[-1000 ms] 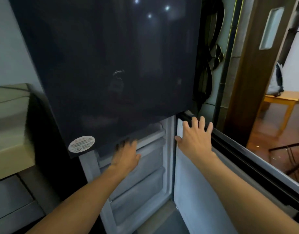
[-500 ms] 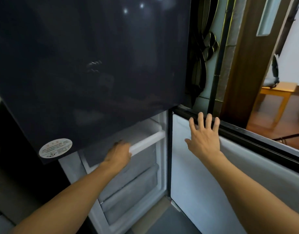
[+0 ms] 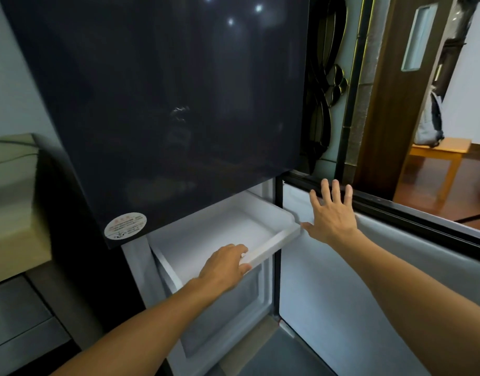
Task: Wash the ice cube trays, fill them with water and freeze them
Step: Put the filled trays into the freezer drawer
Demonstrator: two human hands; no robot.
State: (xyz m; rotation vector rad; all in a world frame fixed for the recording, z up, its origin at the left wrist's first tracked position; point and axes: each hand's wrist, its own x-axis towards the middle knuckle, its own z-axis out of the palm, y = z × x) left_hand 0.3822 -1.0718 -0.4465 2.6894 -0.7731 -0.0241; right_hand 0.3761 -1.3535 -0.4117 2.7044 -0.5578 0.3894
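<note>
I face a dark glossy fridge door (image 3: 179,104) with the freezer compartment below it standing open. My left hand (image 3: 225,264) grips the front rim of the white top freezer drawer (image 3: 271,245), which is pulled out and looks empty inside. My right hand (image 3: 332,213) rests flat with spread fingers on the top edge of the open freezer door (image 3: 342,280) at the right. No ice cube tray is in view. Two more frosted drawers (image 3: 233,308) sit shut below the top one.
A beige box-like appliance (image 3: 13,202) stands on a grey cabinet (image 3: 19,321) at the left. Right of the fridge are a decorative glass panel (image 3: 325,90), a wooden door (image 3: 390,90) and a wooden stool (image 3: 439,153) with a bag on it.
My left hand has closed on the top drawer's rim and pulled it out, so its white inside now shows. My right hand stays on the freezer door's edge.
</note>
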